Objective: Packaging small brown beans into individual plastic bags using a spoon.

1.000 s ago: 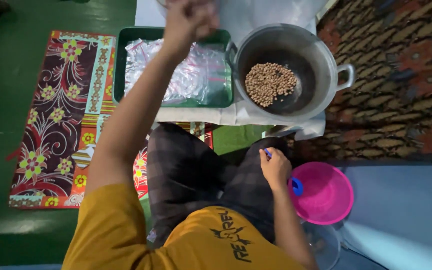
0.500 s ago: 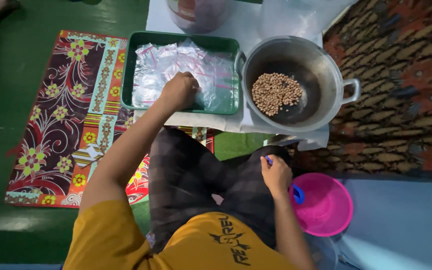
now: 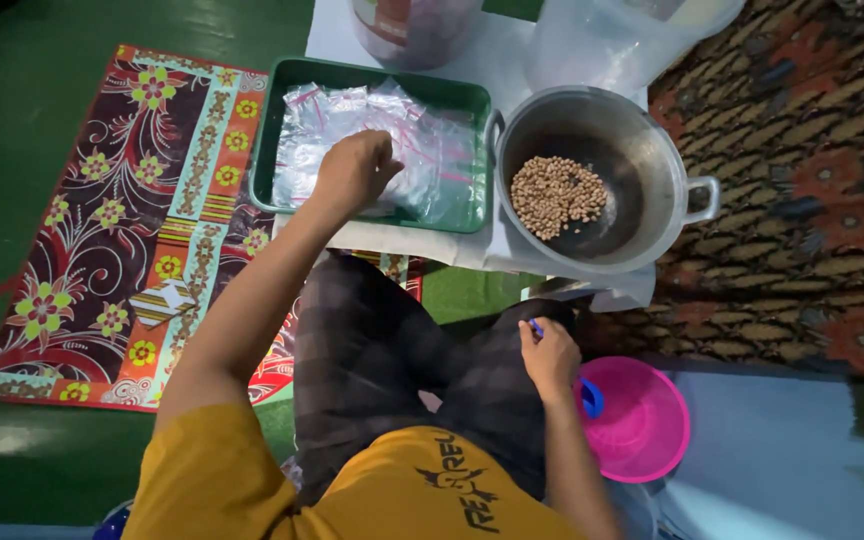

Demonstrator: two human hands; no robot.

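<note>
Floor: one tray [image 3: 274,150], one pot [image 3: 652,150].

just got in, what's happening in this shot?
A person sits cross-legged on the floor behind a low white surface. The left hand reaches into a green tray and rests on a pile of clear zip bags. The right hand sits on the knee, holding something small and blue beside a pink funnel. Right of the tray stands a metal pot with a small heap of brown peanuts in it. A patterned mat lies to the left.
</note>
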